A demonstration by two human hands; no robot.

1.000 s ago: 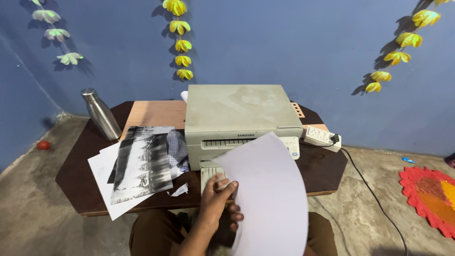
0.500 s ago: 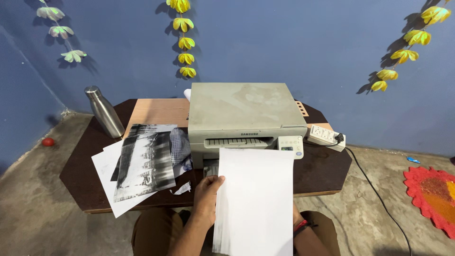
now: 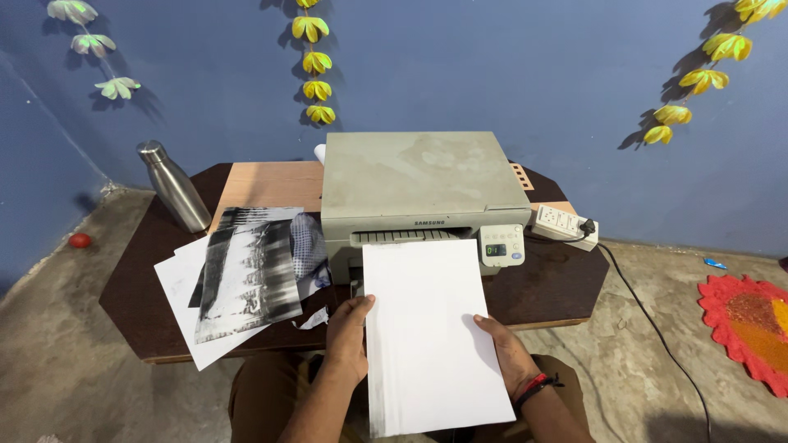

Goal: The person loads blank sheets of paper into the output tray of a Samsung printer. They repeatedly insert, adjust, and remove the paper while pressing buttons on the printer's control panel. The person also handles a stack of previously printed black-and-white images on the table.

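Note:
A stack of blank white paper [image 3: 431, 328] is held flat in front of the grey printer [image 3: 419, 189], its far edge near the printer's front slot. My left hand [image 3: 349, 332] grips the stack's left edge. My right hand [image 3: 507, 353] holds the right edge, a red thread band on its wrist. The printer stands on a dark octagonal table [image 3: 558, 283].
Printed black-and-white sheets [image 3: 246, 275] and a checked cloth [image 3: 308, 250] lie left of the printer. A steel bottle [image 3: 174, 187] stands at the table's far left. A white power strip [image 3: 562, 223] with a black cable sits at the right. A red mat [image 3: 751, 328] lies on the floor.
The paper went from curved and raised in my left hand to flat and level, moved toward the printer's front. My right hand came into view holding its right edge.

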